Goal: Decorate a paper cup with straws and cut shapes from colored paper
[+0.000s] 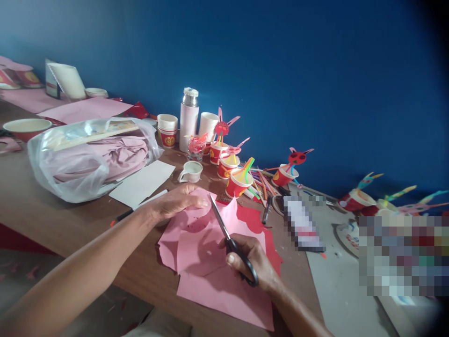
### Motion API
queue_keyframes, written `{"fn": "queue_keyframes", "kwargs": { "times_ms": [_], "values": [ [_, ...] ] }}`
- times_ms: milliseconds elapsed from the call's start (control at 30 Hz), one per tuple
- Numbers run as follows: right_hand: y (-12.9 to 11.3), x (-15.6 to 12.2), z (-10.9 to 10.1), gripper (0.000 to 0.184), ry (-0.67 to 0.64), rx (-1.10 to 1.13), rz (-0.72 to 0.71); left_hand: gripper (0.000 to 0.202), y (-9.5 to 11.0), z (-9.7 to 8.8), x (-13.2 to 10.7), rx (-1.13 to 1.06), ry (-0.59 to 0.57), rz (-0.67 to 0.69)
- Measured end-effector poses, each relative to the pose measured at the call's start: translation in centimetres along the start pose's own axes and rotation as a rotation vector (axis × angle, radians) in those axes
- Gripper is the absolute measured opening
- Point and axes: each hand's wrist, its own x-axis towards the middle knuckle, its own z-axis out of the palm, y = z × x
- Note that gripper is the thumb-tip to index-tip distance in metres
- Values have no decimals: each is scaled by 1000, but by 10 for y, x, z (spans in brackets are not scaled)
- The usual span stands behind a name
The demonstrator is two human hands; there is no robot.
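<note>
Pinched between the thumb and fingers of my left hand (184,202) is a small pink paper piece (200,207) with a curved edge. My right hand (250,260) grips black-handled scissors (220,218) by the loops. Their blades point up and to the left, right beside the edge of the pink piece; whether they touch it I cannot tell. Below both hands lie several pink paper sheets (224,299), overlapping and partly cut. Red paper (273,248) sticks out from under them on the right.
Behind my hands stand red paper cups (239,185) with straws and paper figures, a small white cup (192,172) and a flask (188,121). A plastic bag (91,159) and a white card (143,182) lie left. A phone (303,224) is on the right.
</note>
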Motion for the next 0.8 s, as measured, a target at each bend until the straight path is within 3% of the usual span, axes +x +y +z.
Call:
{"fn": "queue_keyframes", "kwargs": {
  "times_ms": [100, 800],
  "values": [
    [0, -1, 0, 45, 4, -4, 3, 13, 1, -1, 1, -1, -92, -42],
    [-1, -1, 2, 45, 5, -9, 17, 10, -1, 3, 0, -103, -75, -60]
  ]
}}
